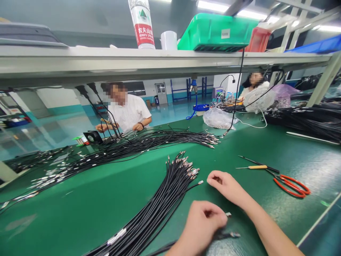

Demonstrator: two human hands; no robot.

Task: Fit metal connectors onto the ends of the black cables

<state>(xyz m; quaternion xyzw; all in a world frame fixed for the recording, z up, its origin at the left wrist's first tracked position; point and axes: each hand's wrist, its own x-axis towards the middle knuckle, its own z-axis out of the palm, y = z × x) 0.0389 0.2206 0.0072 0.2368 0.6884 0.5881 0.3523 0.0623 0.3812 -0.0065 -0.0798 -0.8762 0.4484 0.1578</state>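
My left hand (pixel 204 224) is closed in a pinch near the front of the table, on a black cable whose small metal connector (pixel 228 214) sticks out past the fingertips. Below it lies another cable's connector (pixel 235 234). My right hand (pixel 226 186) is farther forward, fingers curled together; whatever they may hold is hidden. Just left of its fingertips, apart from them, is a metal cable end (pixel 200 182). That cable lies at the edge of a thick bundle of black cables (pixel 160 199), whose metal ends are fanned out toward the back.
Red-handled scissors (pixel 291 185) and a yellow-handled pick (pixel 257 167) lie to the right. A second cable bundle (pixel 128 144) stretches across behind. Overhead, a shelf (pixel 106 58) carries a green bin (pixel 213 32). Two people sit beyond the table; a black cord (pixel 238 92) hangs down.
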